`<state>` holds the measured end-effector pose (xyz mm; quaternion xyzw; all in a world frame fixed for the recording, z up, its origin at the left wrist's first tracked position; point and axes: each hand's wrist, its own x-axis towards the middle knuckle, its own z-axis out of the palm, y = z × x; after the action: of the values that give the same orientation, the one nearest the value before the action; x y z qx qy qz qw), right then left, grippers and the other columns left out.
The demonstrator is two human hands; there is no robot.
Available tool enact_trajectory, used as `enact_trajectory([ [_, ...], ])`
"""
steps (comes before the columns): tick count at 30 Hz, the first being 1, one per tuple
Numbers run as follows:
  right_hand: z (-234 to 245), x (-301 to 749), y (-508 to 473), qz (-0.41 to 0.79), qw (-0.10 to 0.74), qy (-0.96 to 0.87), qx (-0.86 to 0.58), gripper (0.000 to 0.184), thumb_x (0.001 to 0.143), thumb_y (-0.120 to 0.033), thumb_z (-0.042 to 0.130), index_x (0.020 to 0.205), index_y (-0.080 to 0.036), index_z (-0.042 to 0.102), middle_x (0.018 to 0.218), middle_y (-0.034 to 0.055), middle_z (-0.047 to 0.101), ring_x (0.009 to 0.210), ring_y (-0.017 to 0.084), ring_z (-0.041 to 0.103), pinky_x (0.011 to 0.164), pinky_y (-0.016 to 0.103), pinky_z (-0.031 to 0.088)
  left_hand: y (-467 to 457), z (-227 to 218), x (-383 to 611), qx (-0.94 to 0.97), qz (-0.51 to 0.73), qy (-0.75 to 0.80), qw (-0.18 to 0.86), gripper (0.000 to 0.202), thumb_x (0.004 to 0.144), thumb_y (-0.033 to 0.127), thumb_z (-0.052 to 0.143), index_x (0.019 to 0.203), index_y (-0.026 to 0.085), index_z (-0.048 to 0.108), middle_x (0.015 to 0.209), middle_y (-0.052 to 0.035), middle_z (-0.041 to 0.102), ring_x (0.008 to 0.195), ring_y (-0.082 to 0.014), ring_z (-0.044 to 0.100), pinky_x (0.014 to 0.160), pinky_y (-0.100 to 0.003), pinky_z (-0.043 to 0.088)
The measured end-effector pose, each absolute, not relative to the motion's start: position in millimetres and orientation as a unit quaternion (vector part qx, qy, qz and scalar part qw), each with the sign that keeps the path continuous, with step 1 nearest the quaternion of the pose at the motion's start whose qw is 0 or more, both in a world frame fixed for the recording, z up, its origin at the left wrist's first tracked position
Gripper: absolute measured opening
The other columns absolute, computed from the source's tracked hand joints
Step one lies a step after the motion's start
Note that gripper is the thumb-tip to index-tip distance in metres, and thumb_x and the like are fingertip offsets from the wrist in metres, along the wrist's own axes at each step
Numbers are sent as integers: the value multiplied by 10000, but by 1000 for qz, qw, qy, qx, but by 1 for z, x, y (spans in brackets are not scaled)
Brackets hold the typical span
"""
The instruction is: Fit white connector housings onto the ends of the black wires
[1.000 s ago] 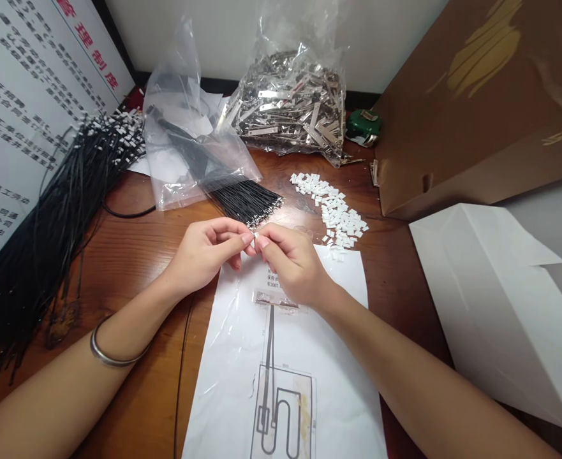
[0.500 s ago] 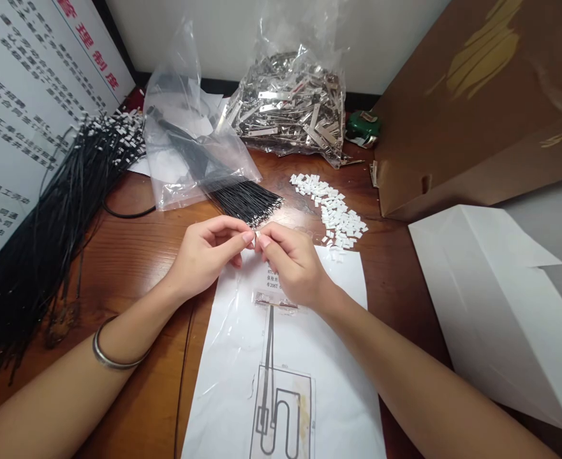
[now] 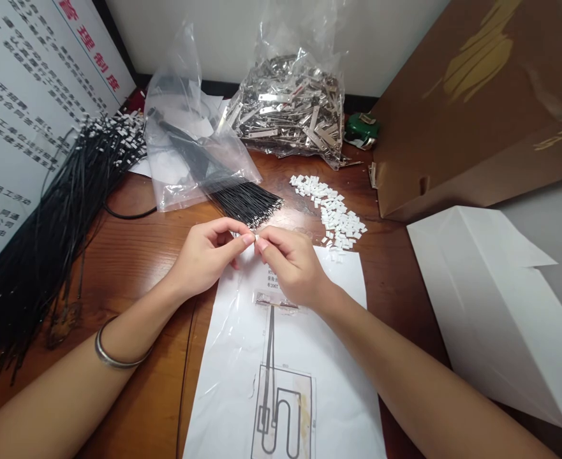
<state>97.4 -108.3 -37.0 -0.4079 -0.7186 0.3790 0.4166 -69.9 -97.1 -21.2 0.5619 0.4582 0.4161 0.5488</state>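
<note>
My left hand (image 3: 204,255) and my right hand (image 3: 293,264) meet fingertip to fingertip above a printed sheet (image 3: 285,357) in a clear sleeve. Both are pinched shut. Between the tips shows a tiny white connector piece (image 3: 256,238), held by my right hand. A thin black wire (image 3: 182,376) runs from under my left hand toward me, so that hand seems to pinch its end. Just beyond the fingers lies a bundle of black wires (image 3: 247,201) with bare metal tips, spilling from a clear bag (image 3: 189,153). A heap of small white connectors (image 3: 333,210) lies to the right.
A large sheaf of black wires with white ends (image 3: 55,229) covers the table's left side below a leaning text board (image 3: 27,95). At the back is a bag of metal strips (image 3: 293,111) and a green object (image 3: 361,131). A brown paper bag (image 3: 476,108) and white paper bag (image 3: 495,306) fill the right.
Hardly anything differs. Both hands stay pinched together at the same spot, with only a slight shift of the fingers and the view.
</note>
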Motion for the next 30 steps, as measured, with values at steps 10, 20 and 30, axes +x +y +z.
enact_trajectory([
  [10,-44,98,-98,533,563,-439,-454,223,892,-356,483,715,-220,497,576,-54,448,406,65,330,396,250,230,-105,-13,-74,605,325,436,582,238,867,339,658,994,148,722,671,-26,687,545,-102,600,508,-201,506],
  [20,-42,96,-101,508,485,-542,-462,312,901,-414,514,695,-197,605,524,-51,405,489,92,349,488,275,282,-77,43,-169,644,326,636,273,320,867,481,664,856,181,774,573,11,586,444,-5,355,429,-155,272],
  [30,-32,94,-104,488,427,-613,-452,291,865,-351,500,646,-187,601,480,-69,355,474,93,317,495,273,245,-28,49,-164,699,292,631,-168,681,757,459,763,1317,109,598,1532,-126,417,1412,-438,309,1197,-579,212],
])
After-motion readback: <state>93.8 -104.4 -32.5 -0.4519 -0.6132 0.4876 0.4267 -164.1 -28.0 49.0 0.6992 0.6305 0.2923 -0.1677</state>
